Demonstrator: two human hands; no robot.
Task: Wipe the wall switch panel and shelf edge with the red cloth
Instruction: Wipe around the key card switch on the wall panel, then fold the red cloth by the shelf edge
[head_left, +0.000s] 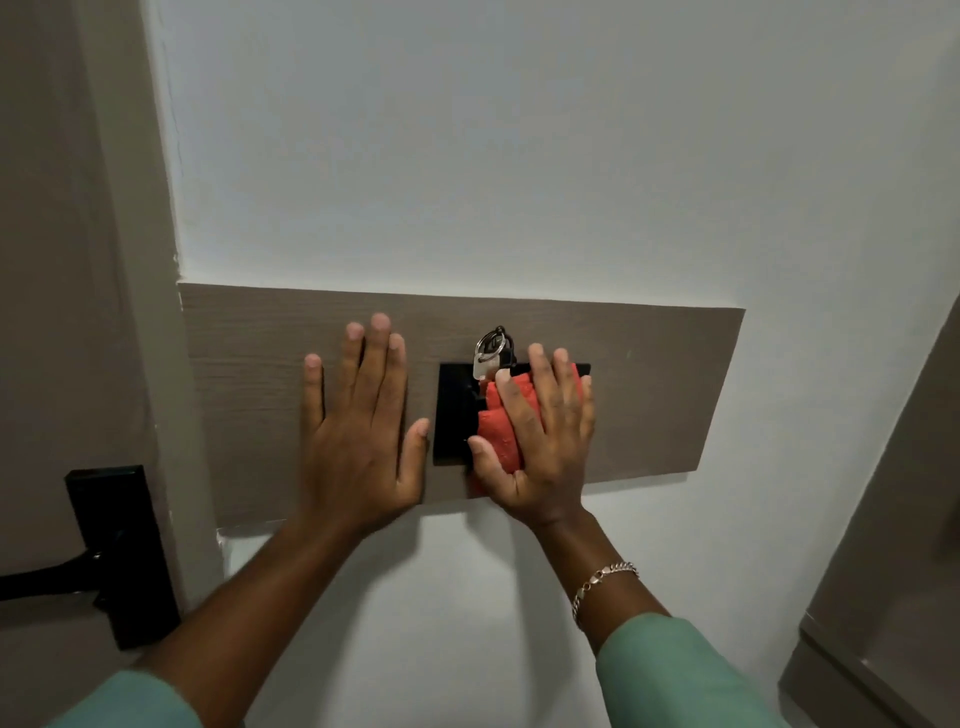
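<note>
A black switch panel (453, 410) is set in a brown wood-grain board (249, 343) on the white wall. My right hand (540, 441) presses a folded red cloth (501, 434) flat against the panel's right part and hides that part. A key ring with a white tag (490, 356) hangs from a small black hook just above the panel, touching the cloth's top. My left hand (358, 431) lies flat on the board left of the panel, fingers spread, holding nothing.
A black door lock plate with a lever handle (122, 556) sits on the door at the lower left. A beige door frame (156, 415) runs up the left. A brown cabinet side (893, 545) stands at the right. White wall lies above and below the board.
</note>
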